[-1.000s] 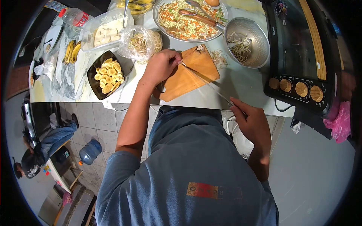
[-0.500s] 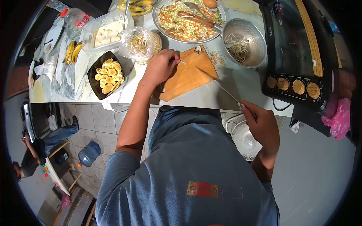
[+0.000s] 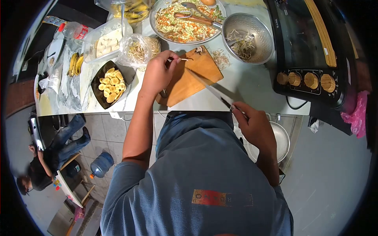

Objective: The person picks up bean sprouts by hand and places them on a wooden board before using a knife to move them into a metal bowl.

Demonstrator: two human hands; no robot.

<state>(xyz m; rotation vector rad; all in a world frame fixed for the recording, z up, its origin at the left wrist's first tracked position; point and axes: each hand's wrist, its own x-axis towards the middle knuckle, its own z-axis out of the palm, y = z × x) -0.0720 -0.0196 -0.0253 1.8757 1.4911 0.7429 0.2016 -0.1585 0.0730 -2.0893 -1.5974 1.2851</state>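
My left hand (image 3: 157, 76) is pinched over the left side of a wooden cutting board (image 3: 202, 74). A thin bean sprout (image 3: 184, 59) sticks out from its fingertips. My right hand (image 3: 256, 128) grips the handle of a long knife (image 3: 212, 90), whose blade slants across the board's right part with the tip near my left hand. Past the left hand sits a clear plastic bag (image 3: 125, 53) of bean sprouts. Loose sprout scraps (image 3: 221, 59) lie at the board's right edge, and a dented metal bowl (image 3: 265, 41) beyond holds more sprouts.
A tray (image 3: 154, 29) of chopped vegetables with a wooden-handled utensil (image 3: 197, 19) stands at the back. At left are a dark bowl (image 3: 96, 88) of banana slices and a plastic tub (image 3: 88, 51). A black oven (image 3: 293, 67) borders the right. Another person (image 3: 43, 169) sits far left.
My right hand has brought the knife leftward and up, its blade now further over the board. The left hand still pinches a sprout. My view has shifted slightly.
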